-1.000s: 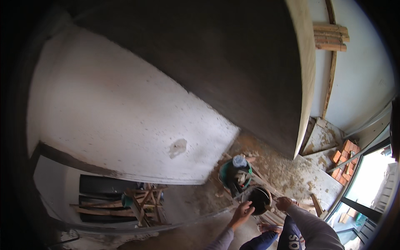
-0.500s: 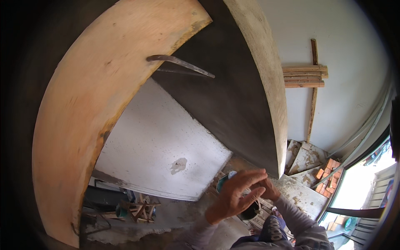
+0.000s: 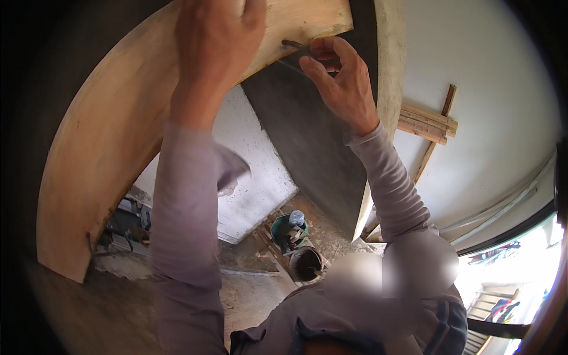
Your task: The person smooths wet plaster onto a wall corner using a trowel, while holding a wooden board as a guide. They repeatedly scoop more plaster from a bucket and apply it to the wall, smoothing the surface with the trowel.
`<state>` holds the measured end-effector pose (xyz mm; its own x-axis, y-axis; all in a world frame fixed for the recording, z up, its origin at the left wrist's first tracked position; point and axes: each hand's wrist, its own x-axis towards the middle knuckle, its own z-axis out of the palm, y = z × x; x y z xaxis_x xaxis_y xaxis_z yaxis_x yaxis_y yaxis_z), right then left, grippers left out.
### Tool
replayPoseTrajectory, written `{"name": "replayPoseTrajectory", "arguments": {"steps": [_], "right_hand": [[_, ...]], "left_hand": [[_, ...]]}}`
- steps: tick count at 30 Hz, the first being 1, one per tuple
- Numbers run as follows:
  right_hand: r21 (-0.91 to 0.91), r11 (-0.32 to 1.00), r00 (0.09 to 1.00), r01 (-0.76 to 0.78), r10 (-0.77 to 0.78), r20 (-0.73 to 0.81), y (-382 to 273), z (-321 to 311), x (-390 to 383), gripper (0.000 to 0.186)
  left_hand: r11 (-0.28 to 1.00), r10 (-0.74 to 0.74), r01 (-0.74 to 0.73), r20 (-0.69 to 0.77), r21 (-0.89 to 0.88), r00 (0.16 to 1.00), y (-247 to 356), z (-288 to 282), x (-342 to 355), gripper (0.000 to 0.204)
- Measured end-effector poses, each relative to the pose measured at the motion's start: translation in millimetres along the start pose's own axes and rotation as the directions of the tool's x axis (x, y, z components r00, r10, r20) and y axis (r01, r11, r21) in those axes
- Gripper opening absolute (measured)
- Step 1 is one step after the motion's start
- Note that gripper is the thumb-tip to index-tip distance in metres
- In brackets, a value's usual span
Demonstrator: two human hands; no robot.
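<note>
A long, curved wooden board arches overhead against dark grey plaster. A bent metal rod hooks over the board's inner edge near its upper right end. My right hand is at this rod, fingers curled round its free part and thumb below. The hand hides much of the rod. My left hand is raised in front of the board at the top of the view. Its fingers run past the upper edge and are smeared, so their grip and any contact with the board are hidden.
Below stand a green tub with tools and a dark bucket. A second bent rod sits at the board's lower left end. Wooden battens hang against the right wall, and a bright opening lies at lower right.
Both hands have risen from low in front of my body, where they were close together. The right has reached the metal rod; the left has gone up before the board. My view has shifted.
</note>
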<state>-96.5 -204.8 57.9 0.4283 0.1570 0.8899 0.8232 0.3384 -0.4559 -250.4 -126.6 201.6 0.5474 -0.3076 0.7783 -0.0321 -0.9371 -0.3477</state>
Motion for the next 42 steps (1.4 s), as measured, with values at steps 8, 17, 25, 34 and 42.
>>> {"name": "replayPoseTrajectory", "arguments": {"steps": [8,17,25,34,42], "right_hand": [[-0.141,0.980,0.966,0.143,-0.107,0.235,-2,0,26,0.034],[-0.224,0.690,0.719,0.688,-0.609,0.334,32,16,45,0.023],[-0.237,0.702,0.736,0.672,-0.595,0.324,48,21,42,0.010],[0.046,0.934,0.880,0.354,-0.349,0.322,45,28,47,0.014],[0.435,0.691,0.786,-0.578,0.326,0.525,9,23,42,0.028]], "left_hand": [[0.832,0.123,-0.028,-0.135,0.554,0.983,-12,60,0,0.051],[0.733,0.104,-0.032,-0.066,0.679,0.992,-18,64,-4,0.064],[0.743,-0.032,0.023,0.001,0.669,0.999,6,57,-8,0.075],[0.776,0.008,0.004,-0.017,0.630,1.000,-7,59,-4,0.079],[0.735,-0.021,0.038,-0.033,0.677,0.999,-7,56,-4,0.079]]}}
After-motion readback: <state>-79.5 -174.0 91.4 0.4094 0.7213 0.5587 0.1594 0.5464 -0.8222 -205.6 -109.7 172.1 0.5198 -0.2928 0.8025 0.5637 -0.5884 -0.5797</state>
